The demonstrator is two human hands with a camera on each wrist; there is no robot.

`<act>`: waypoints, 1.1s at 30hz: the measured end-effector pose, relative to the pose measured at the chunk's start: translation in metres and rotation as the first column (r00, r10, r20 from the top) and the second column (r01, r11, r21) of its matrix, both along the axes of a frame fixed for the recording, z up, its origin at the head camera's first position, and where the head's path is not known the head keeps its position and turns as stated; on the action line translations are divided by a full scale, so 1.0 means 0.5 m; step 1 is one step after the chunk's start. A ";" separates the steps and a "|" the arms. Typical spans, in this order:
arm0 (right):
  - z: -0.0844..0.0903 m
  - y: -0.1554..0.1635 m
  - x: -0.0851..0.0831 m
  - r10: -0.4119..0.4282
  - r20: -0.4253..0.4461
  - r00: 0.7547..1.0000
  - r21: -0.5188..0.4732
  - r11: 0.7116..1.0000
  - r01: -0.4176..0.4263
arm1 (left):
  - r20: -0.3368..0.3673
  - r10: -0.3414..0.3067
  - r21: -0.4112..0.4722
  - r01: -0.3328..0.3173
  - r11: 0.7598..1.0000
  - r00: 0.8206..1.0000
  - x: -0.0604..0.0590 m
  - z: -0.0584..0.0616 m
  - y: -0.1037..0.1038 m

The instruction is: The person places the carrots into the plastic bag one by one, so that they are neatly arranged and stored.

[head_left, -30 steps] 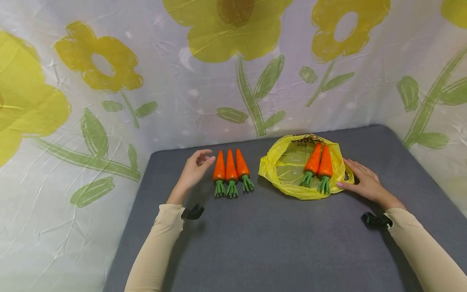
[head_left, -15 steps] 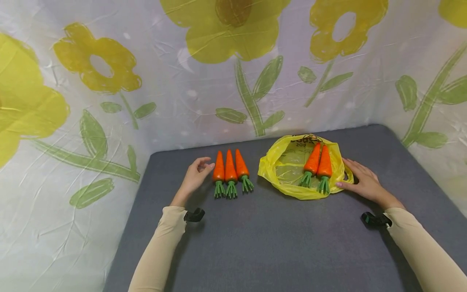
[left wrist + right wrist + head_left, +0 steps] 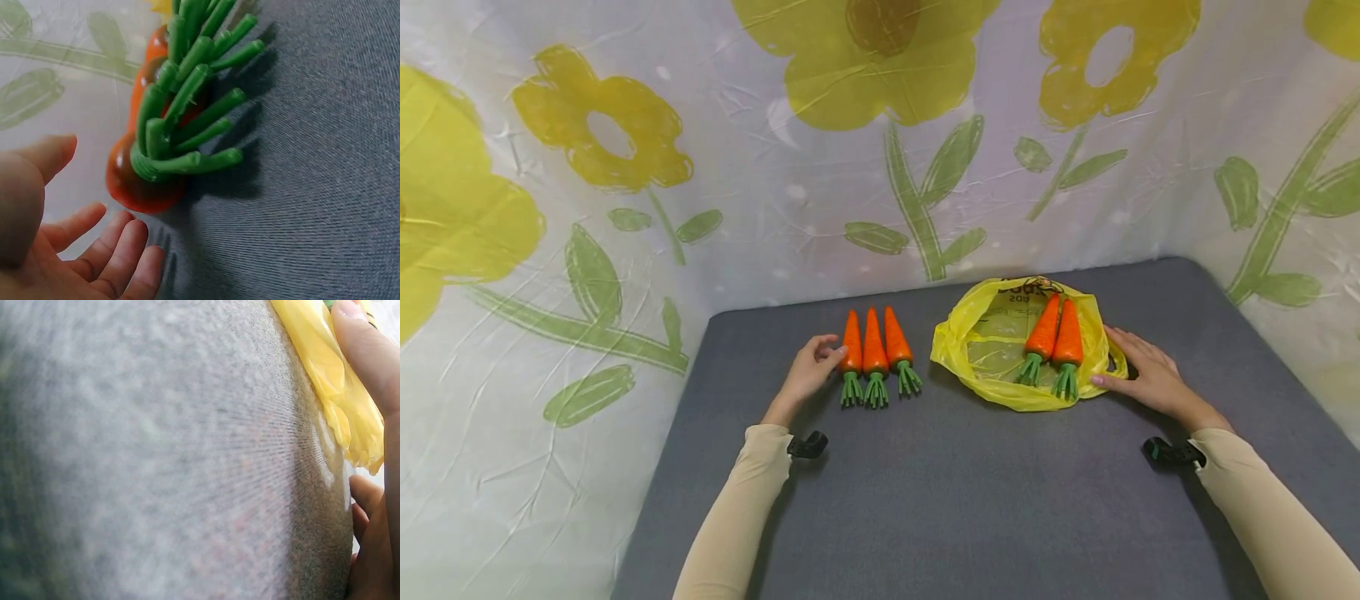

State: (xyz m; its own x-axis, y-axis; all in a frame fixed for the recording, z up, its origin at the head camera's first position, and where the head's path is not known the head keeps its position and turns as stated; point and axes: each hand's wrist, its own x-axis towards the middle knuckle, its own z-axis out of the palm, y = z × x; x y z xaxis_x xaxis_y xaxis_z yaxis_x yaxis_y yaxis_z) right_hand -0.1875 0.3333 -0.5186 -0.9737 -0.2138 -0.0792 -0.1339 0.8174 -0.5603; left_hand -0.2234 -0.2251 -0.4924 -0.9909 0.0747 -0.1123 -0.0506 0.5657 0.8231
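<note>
Fingers of the left hand (image 3: 811,372), loosely spread and empty, near three orange plastic carrots (image 3: 875,357); a clumsy nudge might scatter the row.

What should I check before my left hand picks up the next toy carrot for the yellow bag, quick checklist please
1. Left hand open beside the nearest orange plastic carrot with green rubbery top: ok, fingers relaxed, nothing held.
2. Grip on that carrot: not ok, fingers are near it but not yet curled round it.
3. Row of three carrots lying side by side on the grey fabric table: ok.
4. Crinkled yellow plastic bag spread with free room: ok, two carrots lie on its right part.
5. Right hand steadying the bag's edge: ok, flat fingers touch it.
6. Whether the bag's mouth is open: cannot tell.
</note>
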 end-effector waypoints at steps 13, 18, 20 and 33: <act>0.001 0.000 0.000 0.002 -0.001 1.000 -0.008 1.000 -0.002 | 0.090 -0.039 -0.065 0.045 0.997 0.995 -0.003 -0.025 0.001; 0.001 -0.001 0.001 0.005 -0.001 1.000 -0.009 1.000 -0.005 | 0.063 -0.032 -0.074 0.037 0.997 0.997 -0.001 -0.027 0.010; 0.002 -0.001 0.002 0.004 0.000 1.000 -0.009 1.000 -0.004 | 0.048 -0.030 -0.084 0.034 0.996 0.998 -0.002 -0.028 0.013; 0.002 -0.002 0.001 -0.006 0.012 1.000 -0.004 1.000 0.006 | 0.003 -0.018 -0.127 0.018 0.992 1.000 0.001 -0.032 0.025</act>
State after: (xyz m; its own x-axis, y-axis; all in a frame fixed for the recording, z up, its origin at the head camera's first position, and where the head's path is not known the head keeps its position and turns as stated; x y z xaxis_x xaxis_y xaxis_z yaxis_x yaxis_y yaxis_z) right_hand -0.1872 0.3324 -0.5178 -0.9738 -0.2087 -0.0901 -0.1225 0.8157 -0.5653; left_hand -0.2228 -0.2126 -0.5082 -0.9893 0.0775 -0.1233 -0.0406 0.6663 0.7446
